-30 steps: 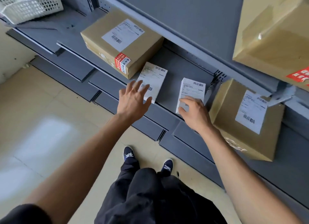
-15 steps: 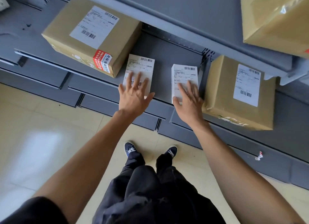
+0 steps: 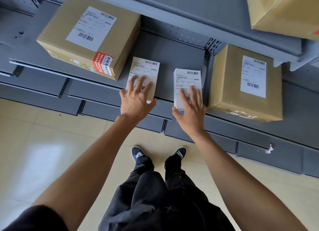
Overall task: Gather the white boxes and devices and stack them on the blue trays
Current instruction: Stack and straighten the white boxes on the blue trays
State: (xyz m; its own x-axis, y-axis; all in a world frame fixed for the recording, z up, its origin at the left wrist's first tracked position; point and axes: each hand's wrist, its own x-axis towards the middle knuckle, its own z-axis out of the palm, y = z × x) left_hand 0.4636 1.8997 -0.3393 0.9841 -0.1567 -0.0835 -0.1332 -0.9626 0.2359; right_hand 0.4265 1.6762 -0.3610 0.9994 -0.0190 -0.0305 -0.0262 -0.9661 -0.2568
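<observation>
On grey shelf (image 3: 181, 46), between two taped cardboard cartons: two white boxes with printed shipping labels, lying flat, apart from each other. Left white box (image 3: 144, 72) just beside left carton (image 3: 89, 34); right white box (image 3: 187, 80) near right carton (image 3: 245, 82), front edge at or slightly past shelf lip. Left hand (image 3: 136, 99) laid on near end of left white box, fingers (image 3: 140, 82) spread and straight, thumb off to the side, nothing clasped. Right hand (image 3: 191, 108) laid likewise on near end of right white box, fingers straight and slightly fanned, thumb at box's near left corner, not curled round it. Both hands released, in flat contact only. Third carton (image 3: 284, 11) on upper shelf, top right. Below: pale tiled floor (image 3: 43, 153), dark trousers, blue shoes. No blue trays anywhere in view; no devices in view. Judged progress: early, at pick-up stage. Neither box yet gripped or lifted; nothing shown stacked. Remaining, by this view: closing on both boxes, lifting clear of shelf, carrying to trays out of frame, stacking, then gathering of any further boxes and devices.
</observation>
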